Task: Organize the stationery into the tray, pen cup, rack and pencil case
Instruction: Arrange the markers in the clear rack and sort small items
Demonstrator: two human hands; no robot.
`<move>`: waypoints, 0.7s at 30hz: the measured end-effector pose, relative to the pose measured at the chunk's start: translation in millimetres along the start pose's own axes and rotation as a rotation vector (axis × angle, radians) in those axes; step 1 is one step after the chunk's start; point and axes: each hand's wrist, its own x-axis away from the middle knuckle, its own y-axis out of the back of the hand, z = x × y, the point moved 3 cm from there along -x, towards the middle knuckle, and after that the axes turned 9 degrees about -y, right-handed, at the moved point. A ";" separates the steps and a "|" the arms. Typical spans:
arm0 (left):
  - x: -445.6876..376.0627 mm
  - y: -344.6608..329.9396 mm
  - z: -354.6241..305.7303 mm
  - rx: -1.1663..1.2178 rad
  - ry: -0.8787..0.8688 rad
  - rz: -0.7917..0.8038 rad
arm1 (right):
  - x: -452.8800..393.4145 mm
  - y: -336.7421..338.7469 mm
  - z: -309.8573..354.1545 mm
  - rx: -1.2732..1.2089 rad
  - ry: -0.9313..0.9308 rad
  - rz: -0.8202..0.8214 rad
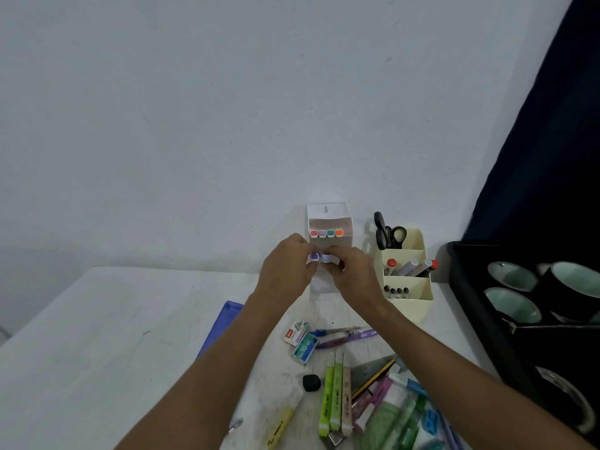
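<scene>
at the white rack (329, 219) my left hand (287, 266) and right hand (352, 274) each pinch a purple marker (314, 255); staple box (304, 348) reads "no.10".

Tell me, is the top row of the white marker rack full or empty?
Full, as far as it shows. Four marker caps, pink, lilac, green and orange, fill the top row of the white rack side by side with no gap.
</scene>
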 end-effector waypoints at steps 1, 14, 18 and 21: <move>-1.2 -2.1 1.5 0.005 0.010 0.001 | 0.0 -1.7 -0.2 -0.005 -0.006 0.004; -12.9 -31.9 14.0 -0.004 0.124 0.010 | -7.1 -15.3 -5.8 0.190 -0.082 0.035; -7.3 -32.8 11.5 0.017 0.120 0.022 | -4.3 -16.5 -4.3 0.236 -0.071 0.109; 16.7 -21.8 7.5 0.096 0.057 0.002 | 9.8 -6.6 9.1 0.205 0.015 0.129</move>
